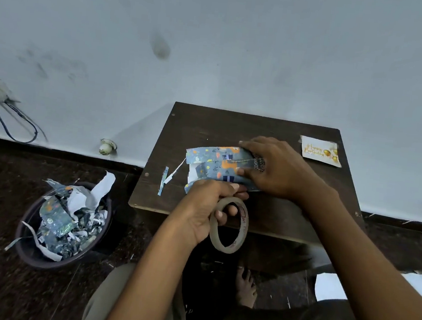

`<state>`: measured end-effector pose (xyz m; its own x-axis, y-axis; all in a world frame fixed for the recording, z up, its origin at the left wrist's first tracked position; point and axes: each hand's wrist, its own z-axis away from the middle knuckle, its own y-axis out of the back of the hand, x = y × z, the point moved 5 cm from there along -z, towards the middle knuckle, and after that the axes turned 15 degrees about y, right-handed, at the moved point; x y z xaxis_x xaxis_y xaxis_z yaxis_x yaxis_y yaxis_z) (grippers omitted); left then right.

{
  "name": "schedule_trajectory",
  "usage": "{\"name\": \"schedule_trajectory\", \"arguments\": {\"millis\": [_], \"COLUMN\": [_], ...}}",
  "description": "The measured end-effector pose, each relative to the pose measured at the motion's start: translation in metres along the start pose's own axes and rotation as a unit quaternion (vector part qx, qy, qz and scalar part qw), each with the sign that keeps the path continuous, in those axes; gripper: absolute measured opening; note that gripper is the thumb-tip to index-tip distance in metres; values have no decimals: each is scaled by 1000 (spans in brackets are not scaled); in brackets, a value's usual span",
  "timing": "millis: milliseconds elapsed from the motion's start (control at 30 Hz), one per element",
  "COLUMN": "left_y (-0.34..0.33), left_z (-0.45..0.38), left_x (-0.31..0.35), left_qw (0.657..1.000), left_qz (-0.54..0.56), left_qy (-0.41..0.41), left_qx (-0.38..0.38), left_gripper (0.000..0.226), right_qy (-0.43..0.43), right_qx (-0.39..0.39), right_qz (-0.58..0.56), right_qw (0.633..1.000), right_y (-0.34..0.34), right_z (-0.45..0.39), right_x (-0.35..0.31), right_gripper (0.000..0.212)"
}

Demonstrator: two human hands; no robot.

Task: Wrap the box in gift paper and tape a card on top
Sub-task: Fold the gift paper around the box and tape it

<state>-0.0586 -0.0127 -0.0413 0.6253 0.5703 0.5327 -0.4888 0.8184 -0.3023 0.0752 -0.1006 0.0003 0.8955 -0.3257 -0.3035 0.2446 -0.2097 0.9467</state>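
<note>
Box (219, 167), partly wrapped in blue patterned gift paper, lay near the middle of a small dark wooden table (289, 220), paper flaps meeting along a seam on its upper face. Right hand (279, 167) rested over the box's right end, fingers spread and pressing the paper flat, judged to be holding the fold closed until tape could be laid across it. Left hand (207, 211) gripped a roll of clear tape (229, 225), fingers curled through its core, the roll hanging over the table's near edge just beside the box; thumb and forefinger appeared to be at the box's near side, possibly drawing out a tape end, though this could not be told for certain. Birthday card (320, 151) lay flat at the far right corner of the table, well apart from the box, untouched and evidently set aside for the last step. Two narrow paper offcuts (170, 177) lay on the table just left of the box, whose left end showed loose white underside and was judged not yet folded. Bin (29, 219) of paper scraps stood on the floor to the left, clear of the table. Room for working appeared best behind the box and to its left; the near edge was crowded by roll and wrist.
</note>
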Motion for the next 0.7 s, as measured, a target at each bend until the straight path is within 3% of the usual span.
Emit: {"name": "schedule_trajectory", "arguments": {"millis": [500, 700], "left_y": [7, 8], "left_z": [-2, -1], "left_x": [-2, 2], "left_qw": [999, 998], "left_qz": [43, 27], "left_qy": [-22, -44], "left_qx": [14, 38], "left_gripper": [26, 24], "right_qy": [-9, -55], "right_qx": [168, 194], "right_qz": [55, 6], "right_qw": [984, 980], "right_y": [-5, 4], "right_z": [27, 34], "right_x": [-18, -1], "right_gripper": [21, 26]}}
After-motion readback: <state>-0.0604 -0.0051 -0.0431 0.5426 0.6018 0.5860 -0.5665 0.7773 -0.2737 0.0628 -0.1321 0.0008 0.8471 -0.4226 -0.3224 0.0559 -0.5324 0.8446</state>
